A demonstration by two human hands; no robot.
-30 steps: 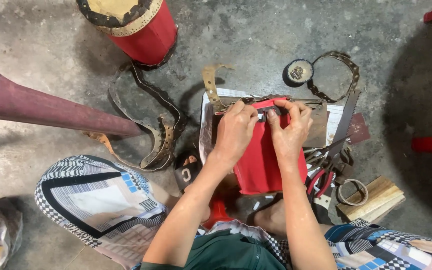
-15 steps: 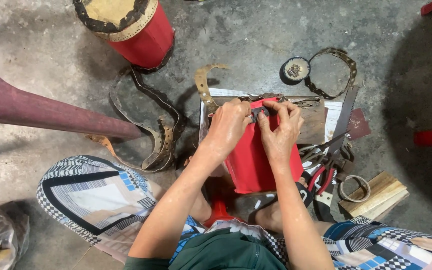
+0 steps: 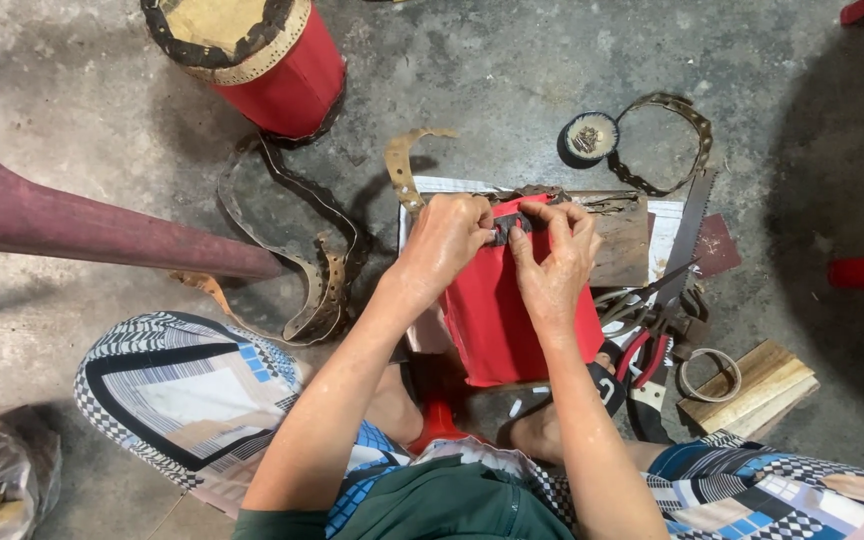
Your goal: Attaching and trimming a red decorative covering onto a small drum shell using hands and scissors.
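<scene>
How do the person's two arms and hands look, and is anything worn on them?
Both arms are bare from the shoulder down: no sleeves, no gloves. I see no ring, watch or bracelet on the left hand or the right hand. The dark green top appears sleeveless. The patterned trousers are black, white, blue and beige.

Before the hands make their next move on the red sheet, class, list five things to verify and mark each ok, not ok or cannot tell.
1. Both hands at the top edge: left hand and right hand pinch there: ok.
2. Red sheet backed by the board: ok.
3. Dark strip aligned with the edge: cannot tell.
4. Pliers close to the right hand: ok.
5. Saw blade apart from the fingers: ok.
</scene>
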